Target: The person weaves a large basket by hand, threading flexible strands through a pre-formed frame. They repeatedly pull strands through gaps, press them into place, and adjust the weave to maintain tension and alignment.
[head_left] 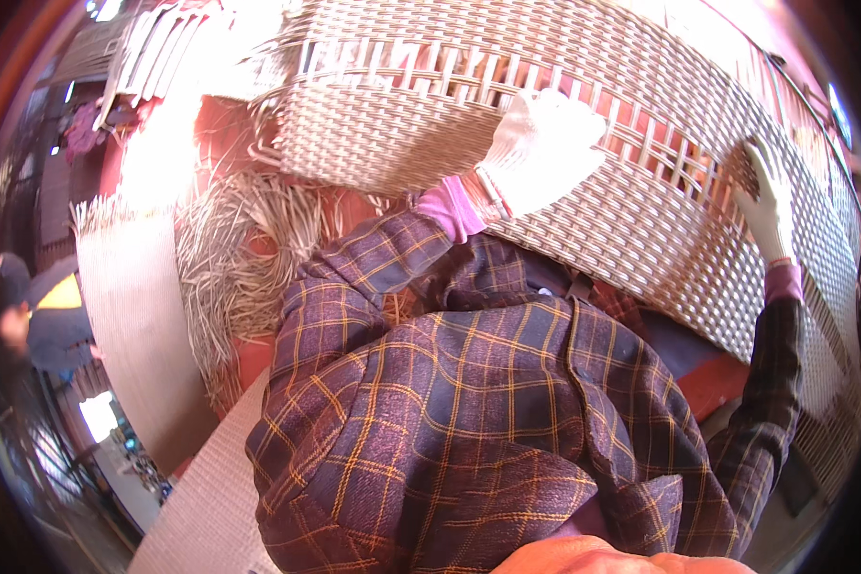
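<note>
A large curved panel of pale woven cane [641, 249] stands in front of me, with a band of open upright slats [450, 72] across its upper part. My left hand [540, 148], in a white glove, is curled against the weave just below the slat band and grips it. Farther right, my right hand [767, 203], also gloved in white, lies flat on the weave with its fingertips at the end of the slat band. Both of my sleeves are purple plaid with pink cuffs.
A heap of loose pale cane strands [239, 258] lies on the red floor at the left. A flat woven mat [134, 316] stands beside it, and another woven frame [167, 48] leans at the top left. Another person [43, 320] crouches at the far left.
</note>
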A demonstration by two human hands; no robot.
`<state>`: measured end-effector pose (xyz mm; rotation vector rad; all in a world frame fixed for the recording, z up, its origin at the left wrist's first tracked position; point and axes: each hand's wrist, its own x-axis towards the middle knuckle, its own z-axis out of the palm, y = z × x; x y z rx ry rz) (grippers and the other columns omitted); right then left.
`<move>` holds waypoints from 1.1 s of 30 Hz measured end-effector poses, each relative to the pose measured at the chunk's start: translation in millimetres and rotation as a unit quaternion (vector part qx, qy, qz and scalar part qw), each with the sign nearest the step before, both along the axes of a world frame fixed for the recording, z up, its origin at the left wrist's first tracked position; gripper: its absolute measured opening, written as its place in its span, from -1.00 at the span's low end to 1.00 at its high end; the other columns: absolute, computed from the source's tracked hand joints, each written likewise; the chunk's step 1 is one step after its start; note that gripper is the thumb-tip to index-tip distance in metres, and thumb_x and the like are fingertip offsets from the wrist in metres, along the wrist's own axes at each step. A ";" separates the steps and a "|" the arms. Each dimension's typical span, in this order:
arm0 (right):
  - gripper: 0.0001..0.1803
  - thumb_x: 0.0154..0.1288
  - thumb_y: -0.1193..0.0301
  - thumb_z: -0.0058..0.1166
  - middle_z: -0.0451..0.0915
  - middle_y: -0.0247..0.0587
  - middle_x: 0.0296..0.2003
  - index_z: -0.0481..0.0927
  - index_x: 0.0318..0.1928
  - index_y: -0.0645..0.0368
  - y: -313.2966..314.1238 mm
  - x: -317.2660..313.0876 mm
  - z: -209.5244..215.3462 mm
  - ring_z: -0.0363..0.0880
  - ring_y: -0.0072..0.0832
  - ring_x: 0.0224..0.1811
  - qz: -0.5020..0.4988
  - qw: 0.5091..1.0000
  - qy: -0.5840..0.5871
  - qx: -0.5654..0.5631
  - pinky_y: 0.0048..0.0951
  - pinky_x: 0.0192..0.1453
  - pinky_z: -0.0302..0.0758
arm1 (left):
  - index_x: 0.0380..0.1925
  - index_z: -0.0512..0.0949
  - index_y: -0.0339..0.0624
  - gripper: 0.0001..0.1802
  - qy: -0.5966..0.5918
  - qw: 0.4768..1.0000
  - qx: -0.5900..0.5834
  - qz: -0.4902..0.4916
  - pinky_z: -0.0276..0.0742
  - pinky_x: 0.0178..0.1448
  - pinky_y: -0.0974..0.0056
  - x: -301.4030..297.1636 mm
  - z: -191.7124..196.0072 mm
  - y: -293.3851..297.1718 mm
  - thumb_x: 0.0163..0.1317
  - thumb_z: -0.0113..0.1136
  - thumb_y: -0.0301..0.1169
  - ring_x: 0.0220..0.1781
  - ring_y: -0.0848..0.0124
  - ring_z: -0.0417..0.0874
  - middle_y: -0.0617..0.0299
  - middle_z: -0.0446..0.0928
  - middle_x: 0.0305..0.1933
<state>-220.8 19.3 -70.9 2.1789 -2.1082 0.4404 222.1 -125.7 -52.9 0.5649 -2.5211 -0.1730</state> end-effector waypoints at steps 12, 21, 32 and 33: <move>-0.15 0.21 0.58 0.29 0.43 0.04 0.55 0.43 0.57 0.14 2.5 -21.1 -5.5 0.36 0.03 0.61 0.004 1.000 0.015 0.009 0.00 0.72 0.24 | -0.18 0.76 -0.02 -0.86 -0.109 0.974 -0.137 0.145 0.76 -0.02 0.15 128.0 6.7 -70.8 0.36 0.32 -0.28 -0.17 0.29 0.80 0.23 0.76 -0.24; -0.01 0.09 0.57 0.37 0.44 0.05 0.54 0.35 0.60 0.16 4.7 -14.4 19.5 0.43 0.01 0.57 -0.054 0.997 -0.007 0.063 -0.10 0.66 0.35 | 0.06 0.76 -0.07 -0.68 -0.181 0.929 -0.047 0.320 0.73 0.16 0.05 360.4 -15.4 -230.4 0.43 0.17 -0.29 0.02 0.10 0.81 0.08 0.79 -0.06; 0.12 0.00 0.60 0.36 0.34 0.07 0.58 0.25 0.66 0.23 2.3 -8.0 30.2 0.25 -0.04 0.65 -0.119 0.986 -0.054 0.103 -0.13 0.77 0.10 | 0.22 0.73 -0.15 -0.65 -0.162 0.941 0.164 0.248 0.66 0.15 0.24 403.6 -17.0 -275.1 0.56 0.21 -0.29 0.03 0.39 0.71 0.19 0.76 0.09; 0.12 0.00 0.60 0.35 0.36 0.07 0.57 0.24 0.66 0.23 2.2 -8.9 28.7 0.27 -0.05 0.64 -0.112 0.984 -0.076 0.117 -0.14 0.76 0.12 | 0.21 0.73 -0.15 -0.65 -0.194 0.925 0.164 0.283 0.67 0.15 0.22 408.9 -18.4 -277.3 0.56 0.20 -0.29 0.03 0.37 0.71 0.18 0.76 0.09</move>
